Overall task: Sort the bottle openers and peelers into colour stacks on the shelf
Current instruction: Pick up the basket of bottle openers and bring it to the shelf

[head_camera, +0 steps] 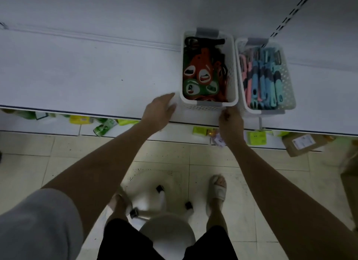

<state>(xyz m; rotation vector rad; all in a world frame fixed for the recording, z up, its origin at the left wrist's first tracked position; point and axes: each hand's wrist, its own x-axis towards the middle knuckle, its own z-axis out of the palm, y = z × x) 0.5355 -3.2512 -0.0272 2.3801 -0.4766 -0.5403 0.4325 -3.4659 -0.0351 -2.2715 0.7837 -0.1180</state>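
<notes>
On the white shelf, toward its right half, two perforated white baskets stand side by side, touching or nearly so. Bottle openers in orange, green and black fill the left basket; peelers with pink and blue handles fill the right basket. Both hands sit at the near end of the left basket. The left hand lies at its near left corner, palm down, fingers straight and spread loosely, fingertips touching or just beside the basket wall, holding nothing. The right hand is at the near right corner, in the gap toward the other basket, fingers curled at the rim; the dim light makes it hard to say whether they actually grip the rim or only rest against it. Both forearms reach up from below, well apart, converging on the basket. Under the shelf edge, green and yellow packets lie on a lower level, and a white stool stands between the person's sandalled feet.
</notes>
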